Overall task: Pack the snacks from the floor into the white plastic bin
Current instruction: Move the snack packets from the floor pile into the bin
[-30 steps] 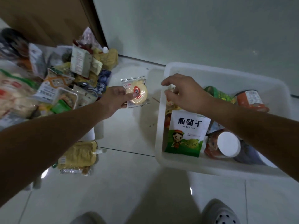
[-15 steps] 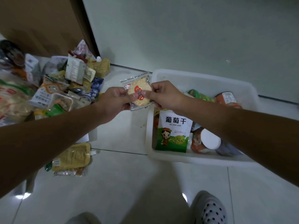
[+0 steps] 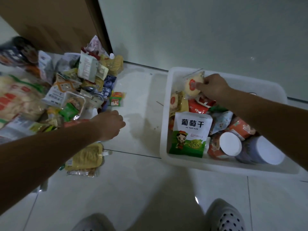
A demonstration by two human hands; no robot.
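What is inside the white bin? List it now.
Inside the white bin: a green-and-white raisin pouch, two white-lidded jars, red packets, and a wrapped round cake pinched by the right hand. The bin's floor and anything beneath these is covered.

Glossy white floor tiles (image 3: 133, 189) meet a pale wall (image 3: 200, 30) beside a brown wooden panel (image 3: 50, 22).

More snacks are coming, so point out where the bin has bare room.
Bare white shows in the bin's far right corner, beyond the right hand holding the cake. The near side, raisin bag to jars, is packed. The floor strip between pile and bin is bare.
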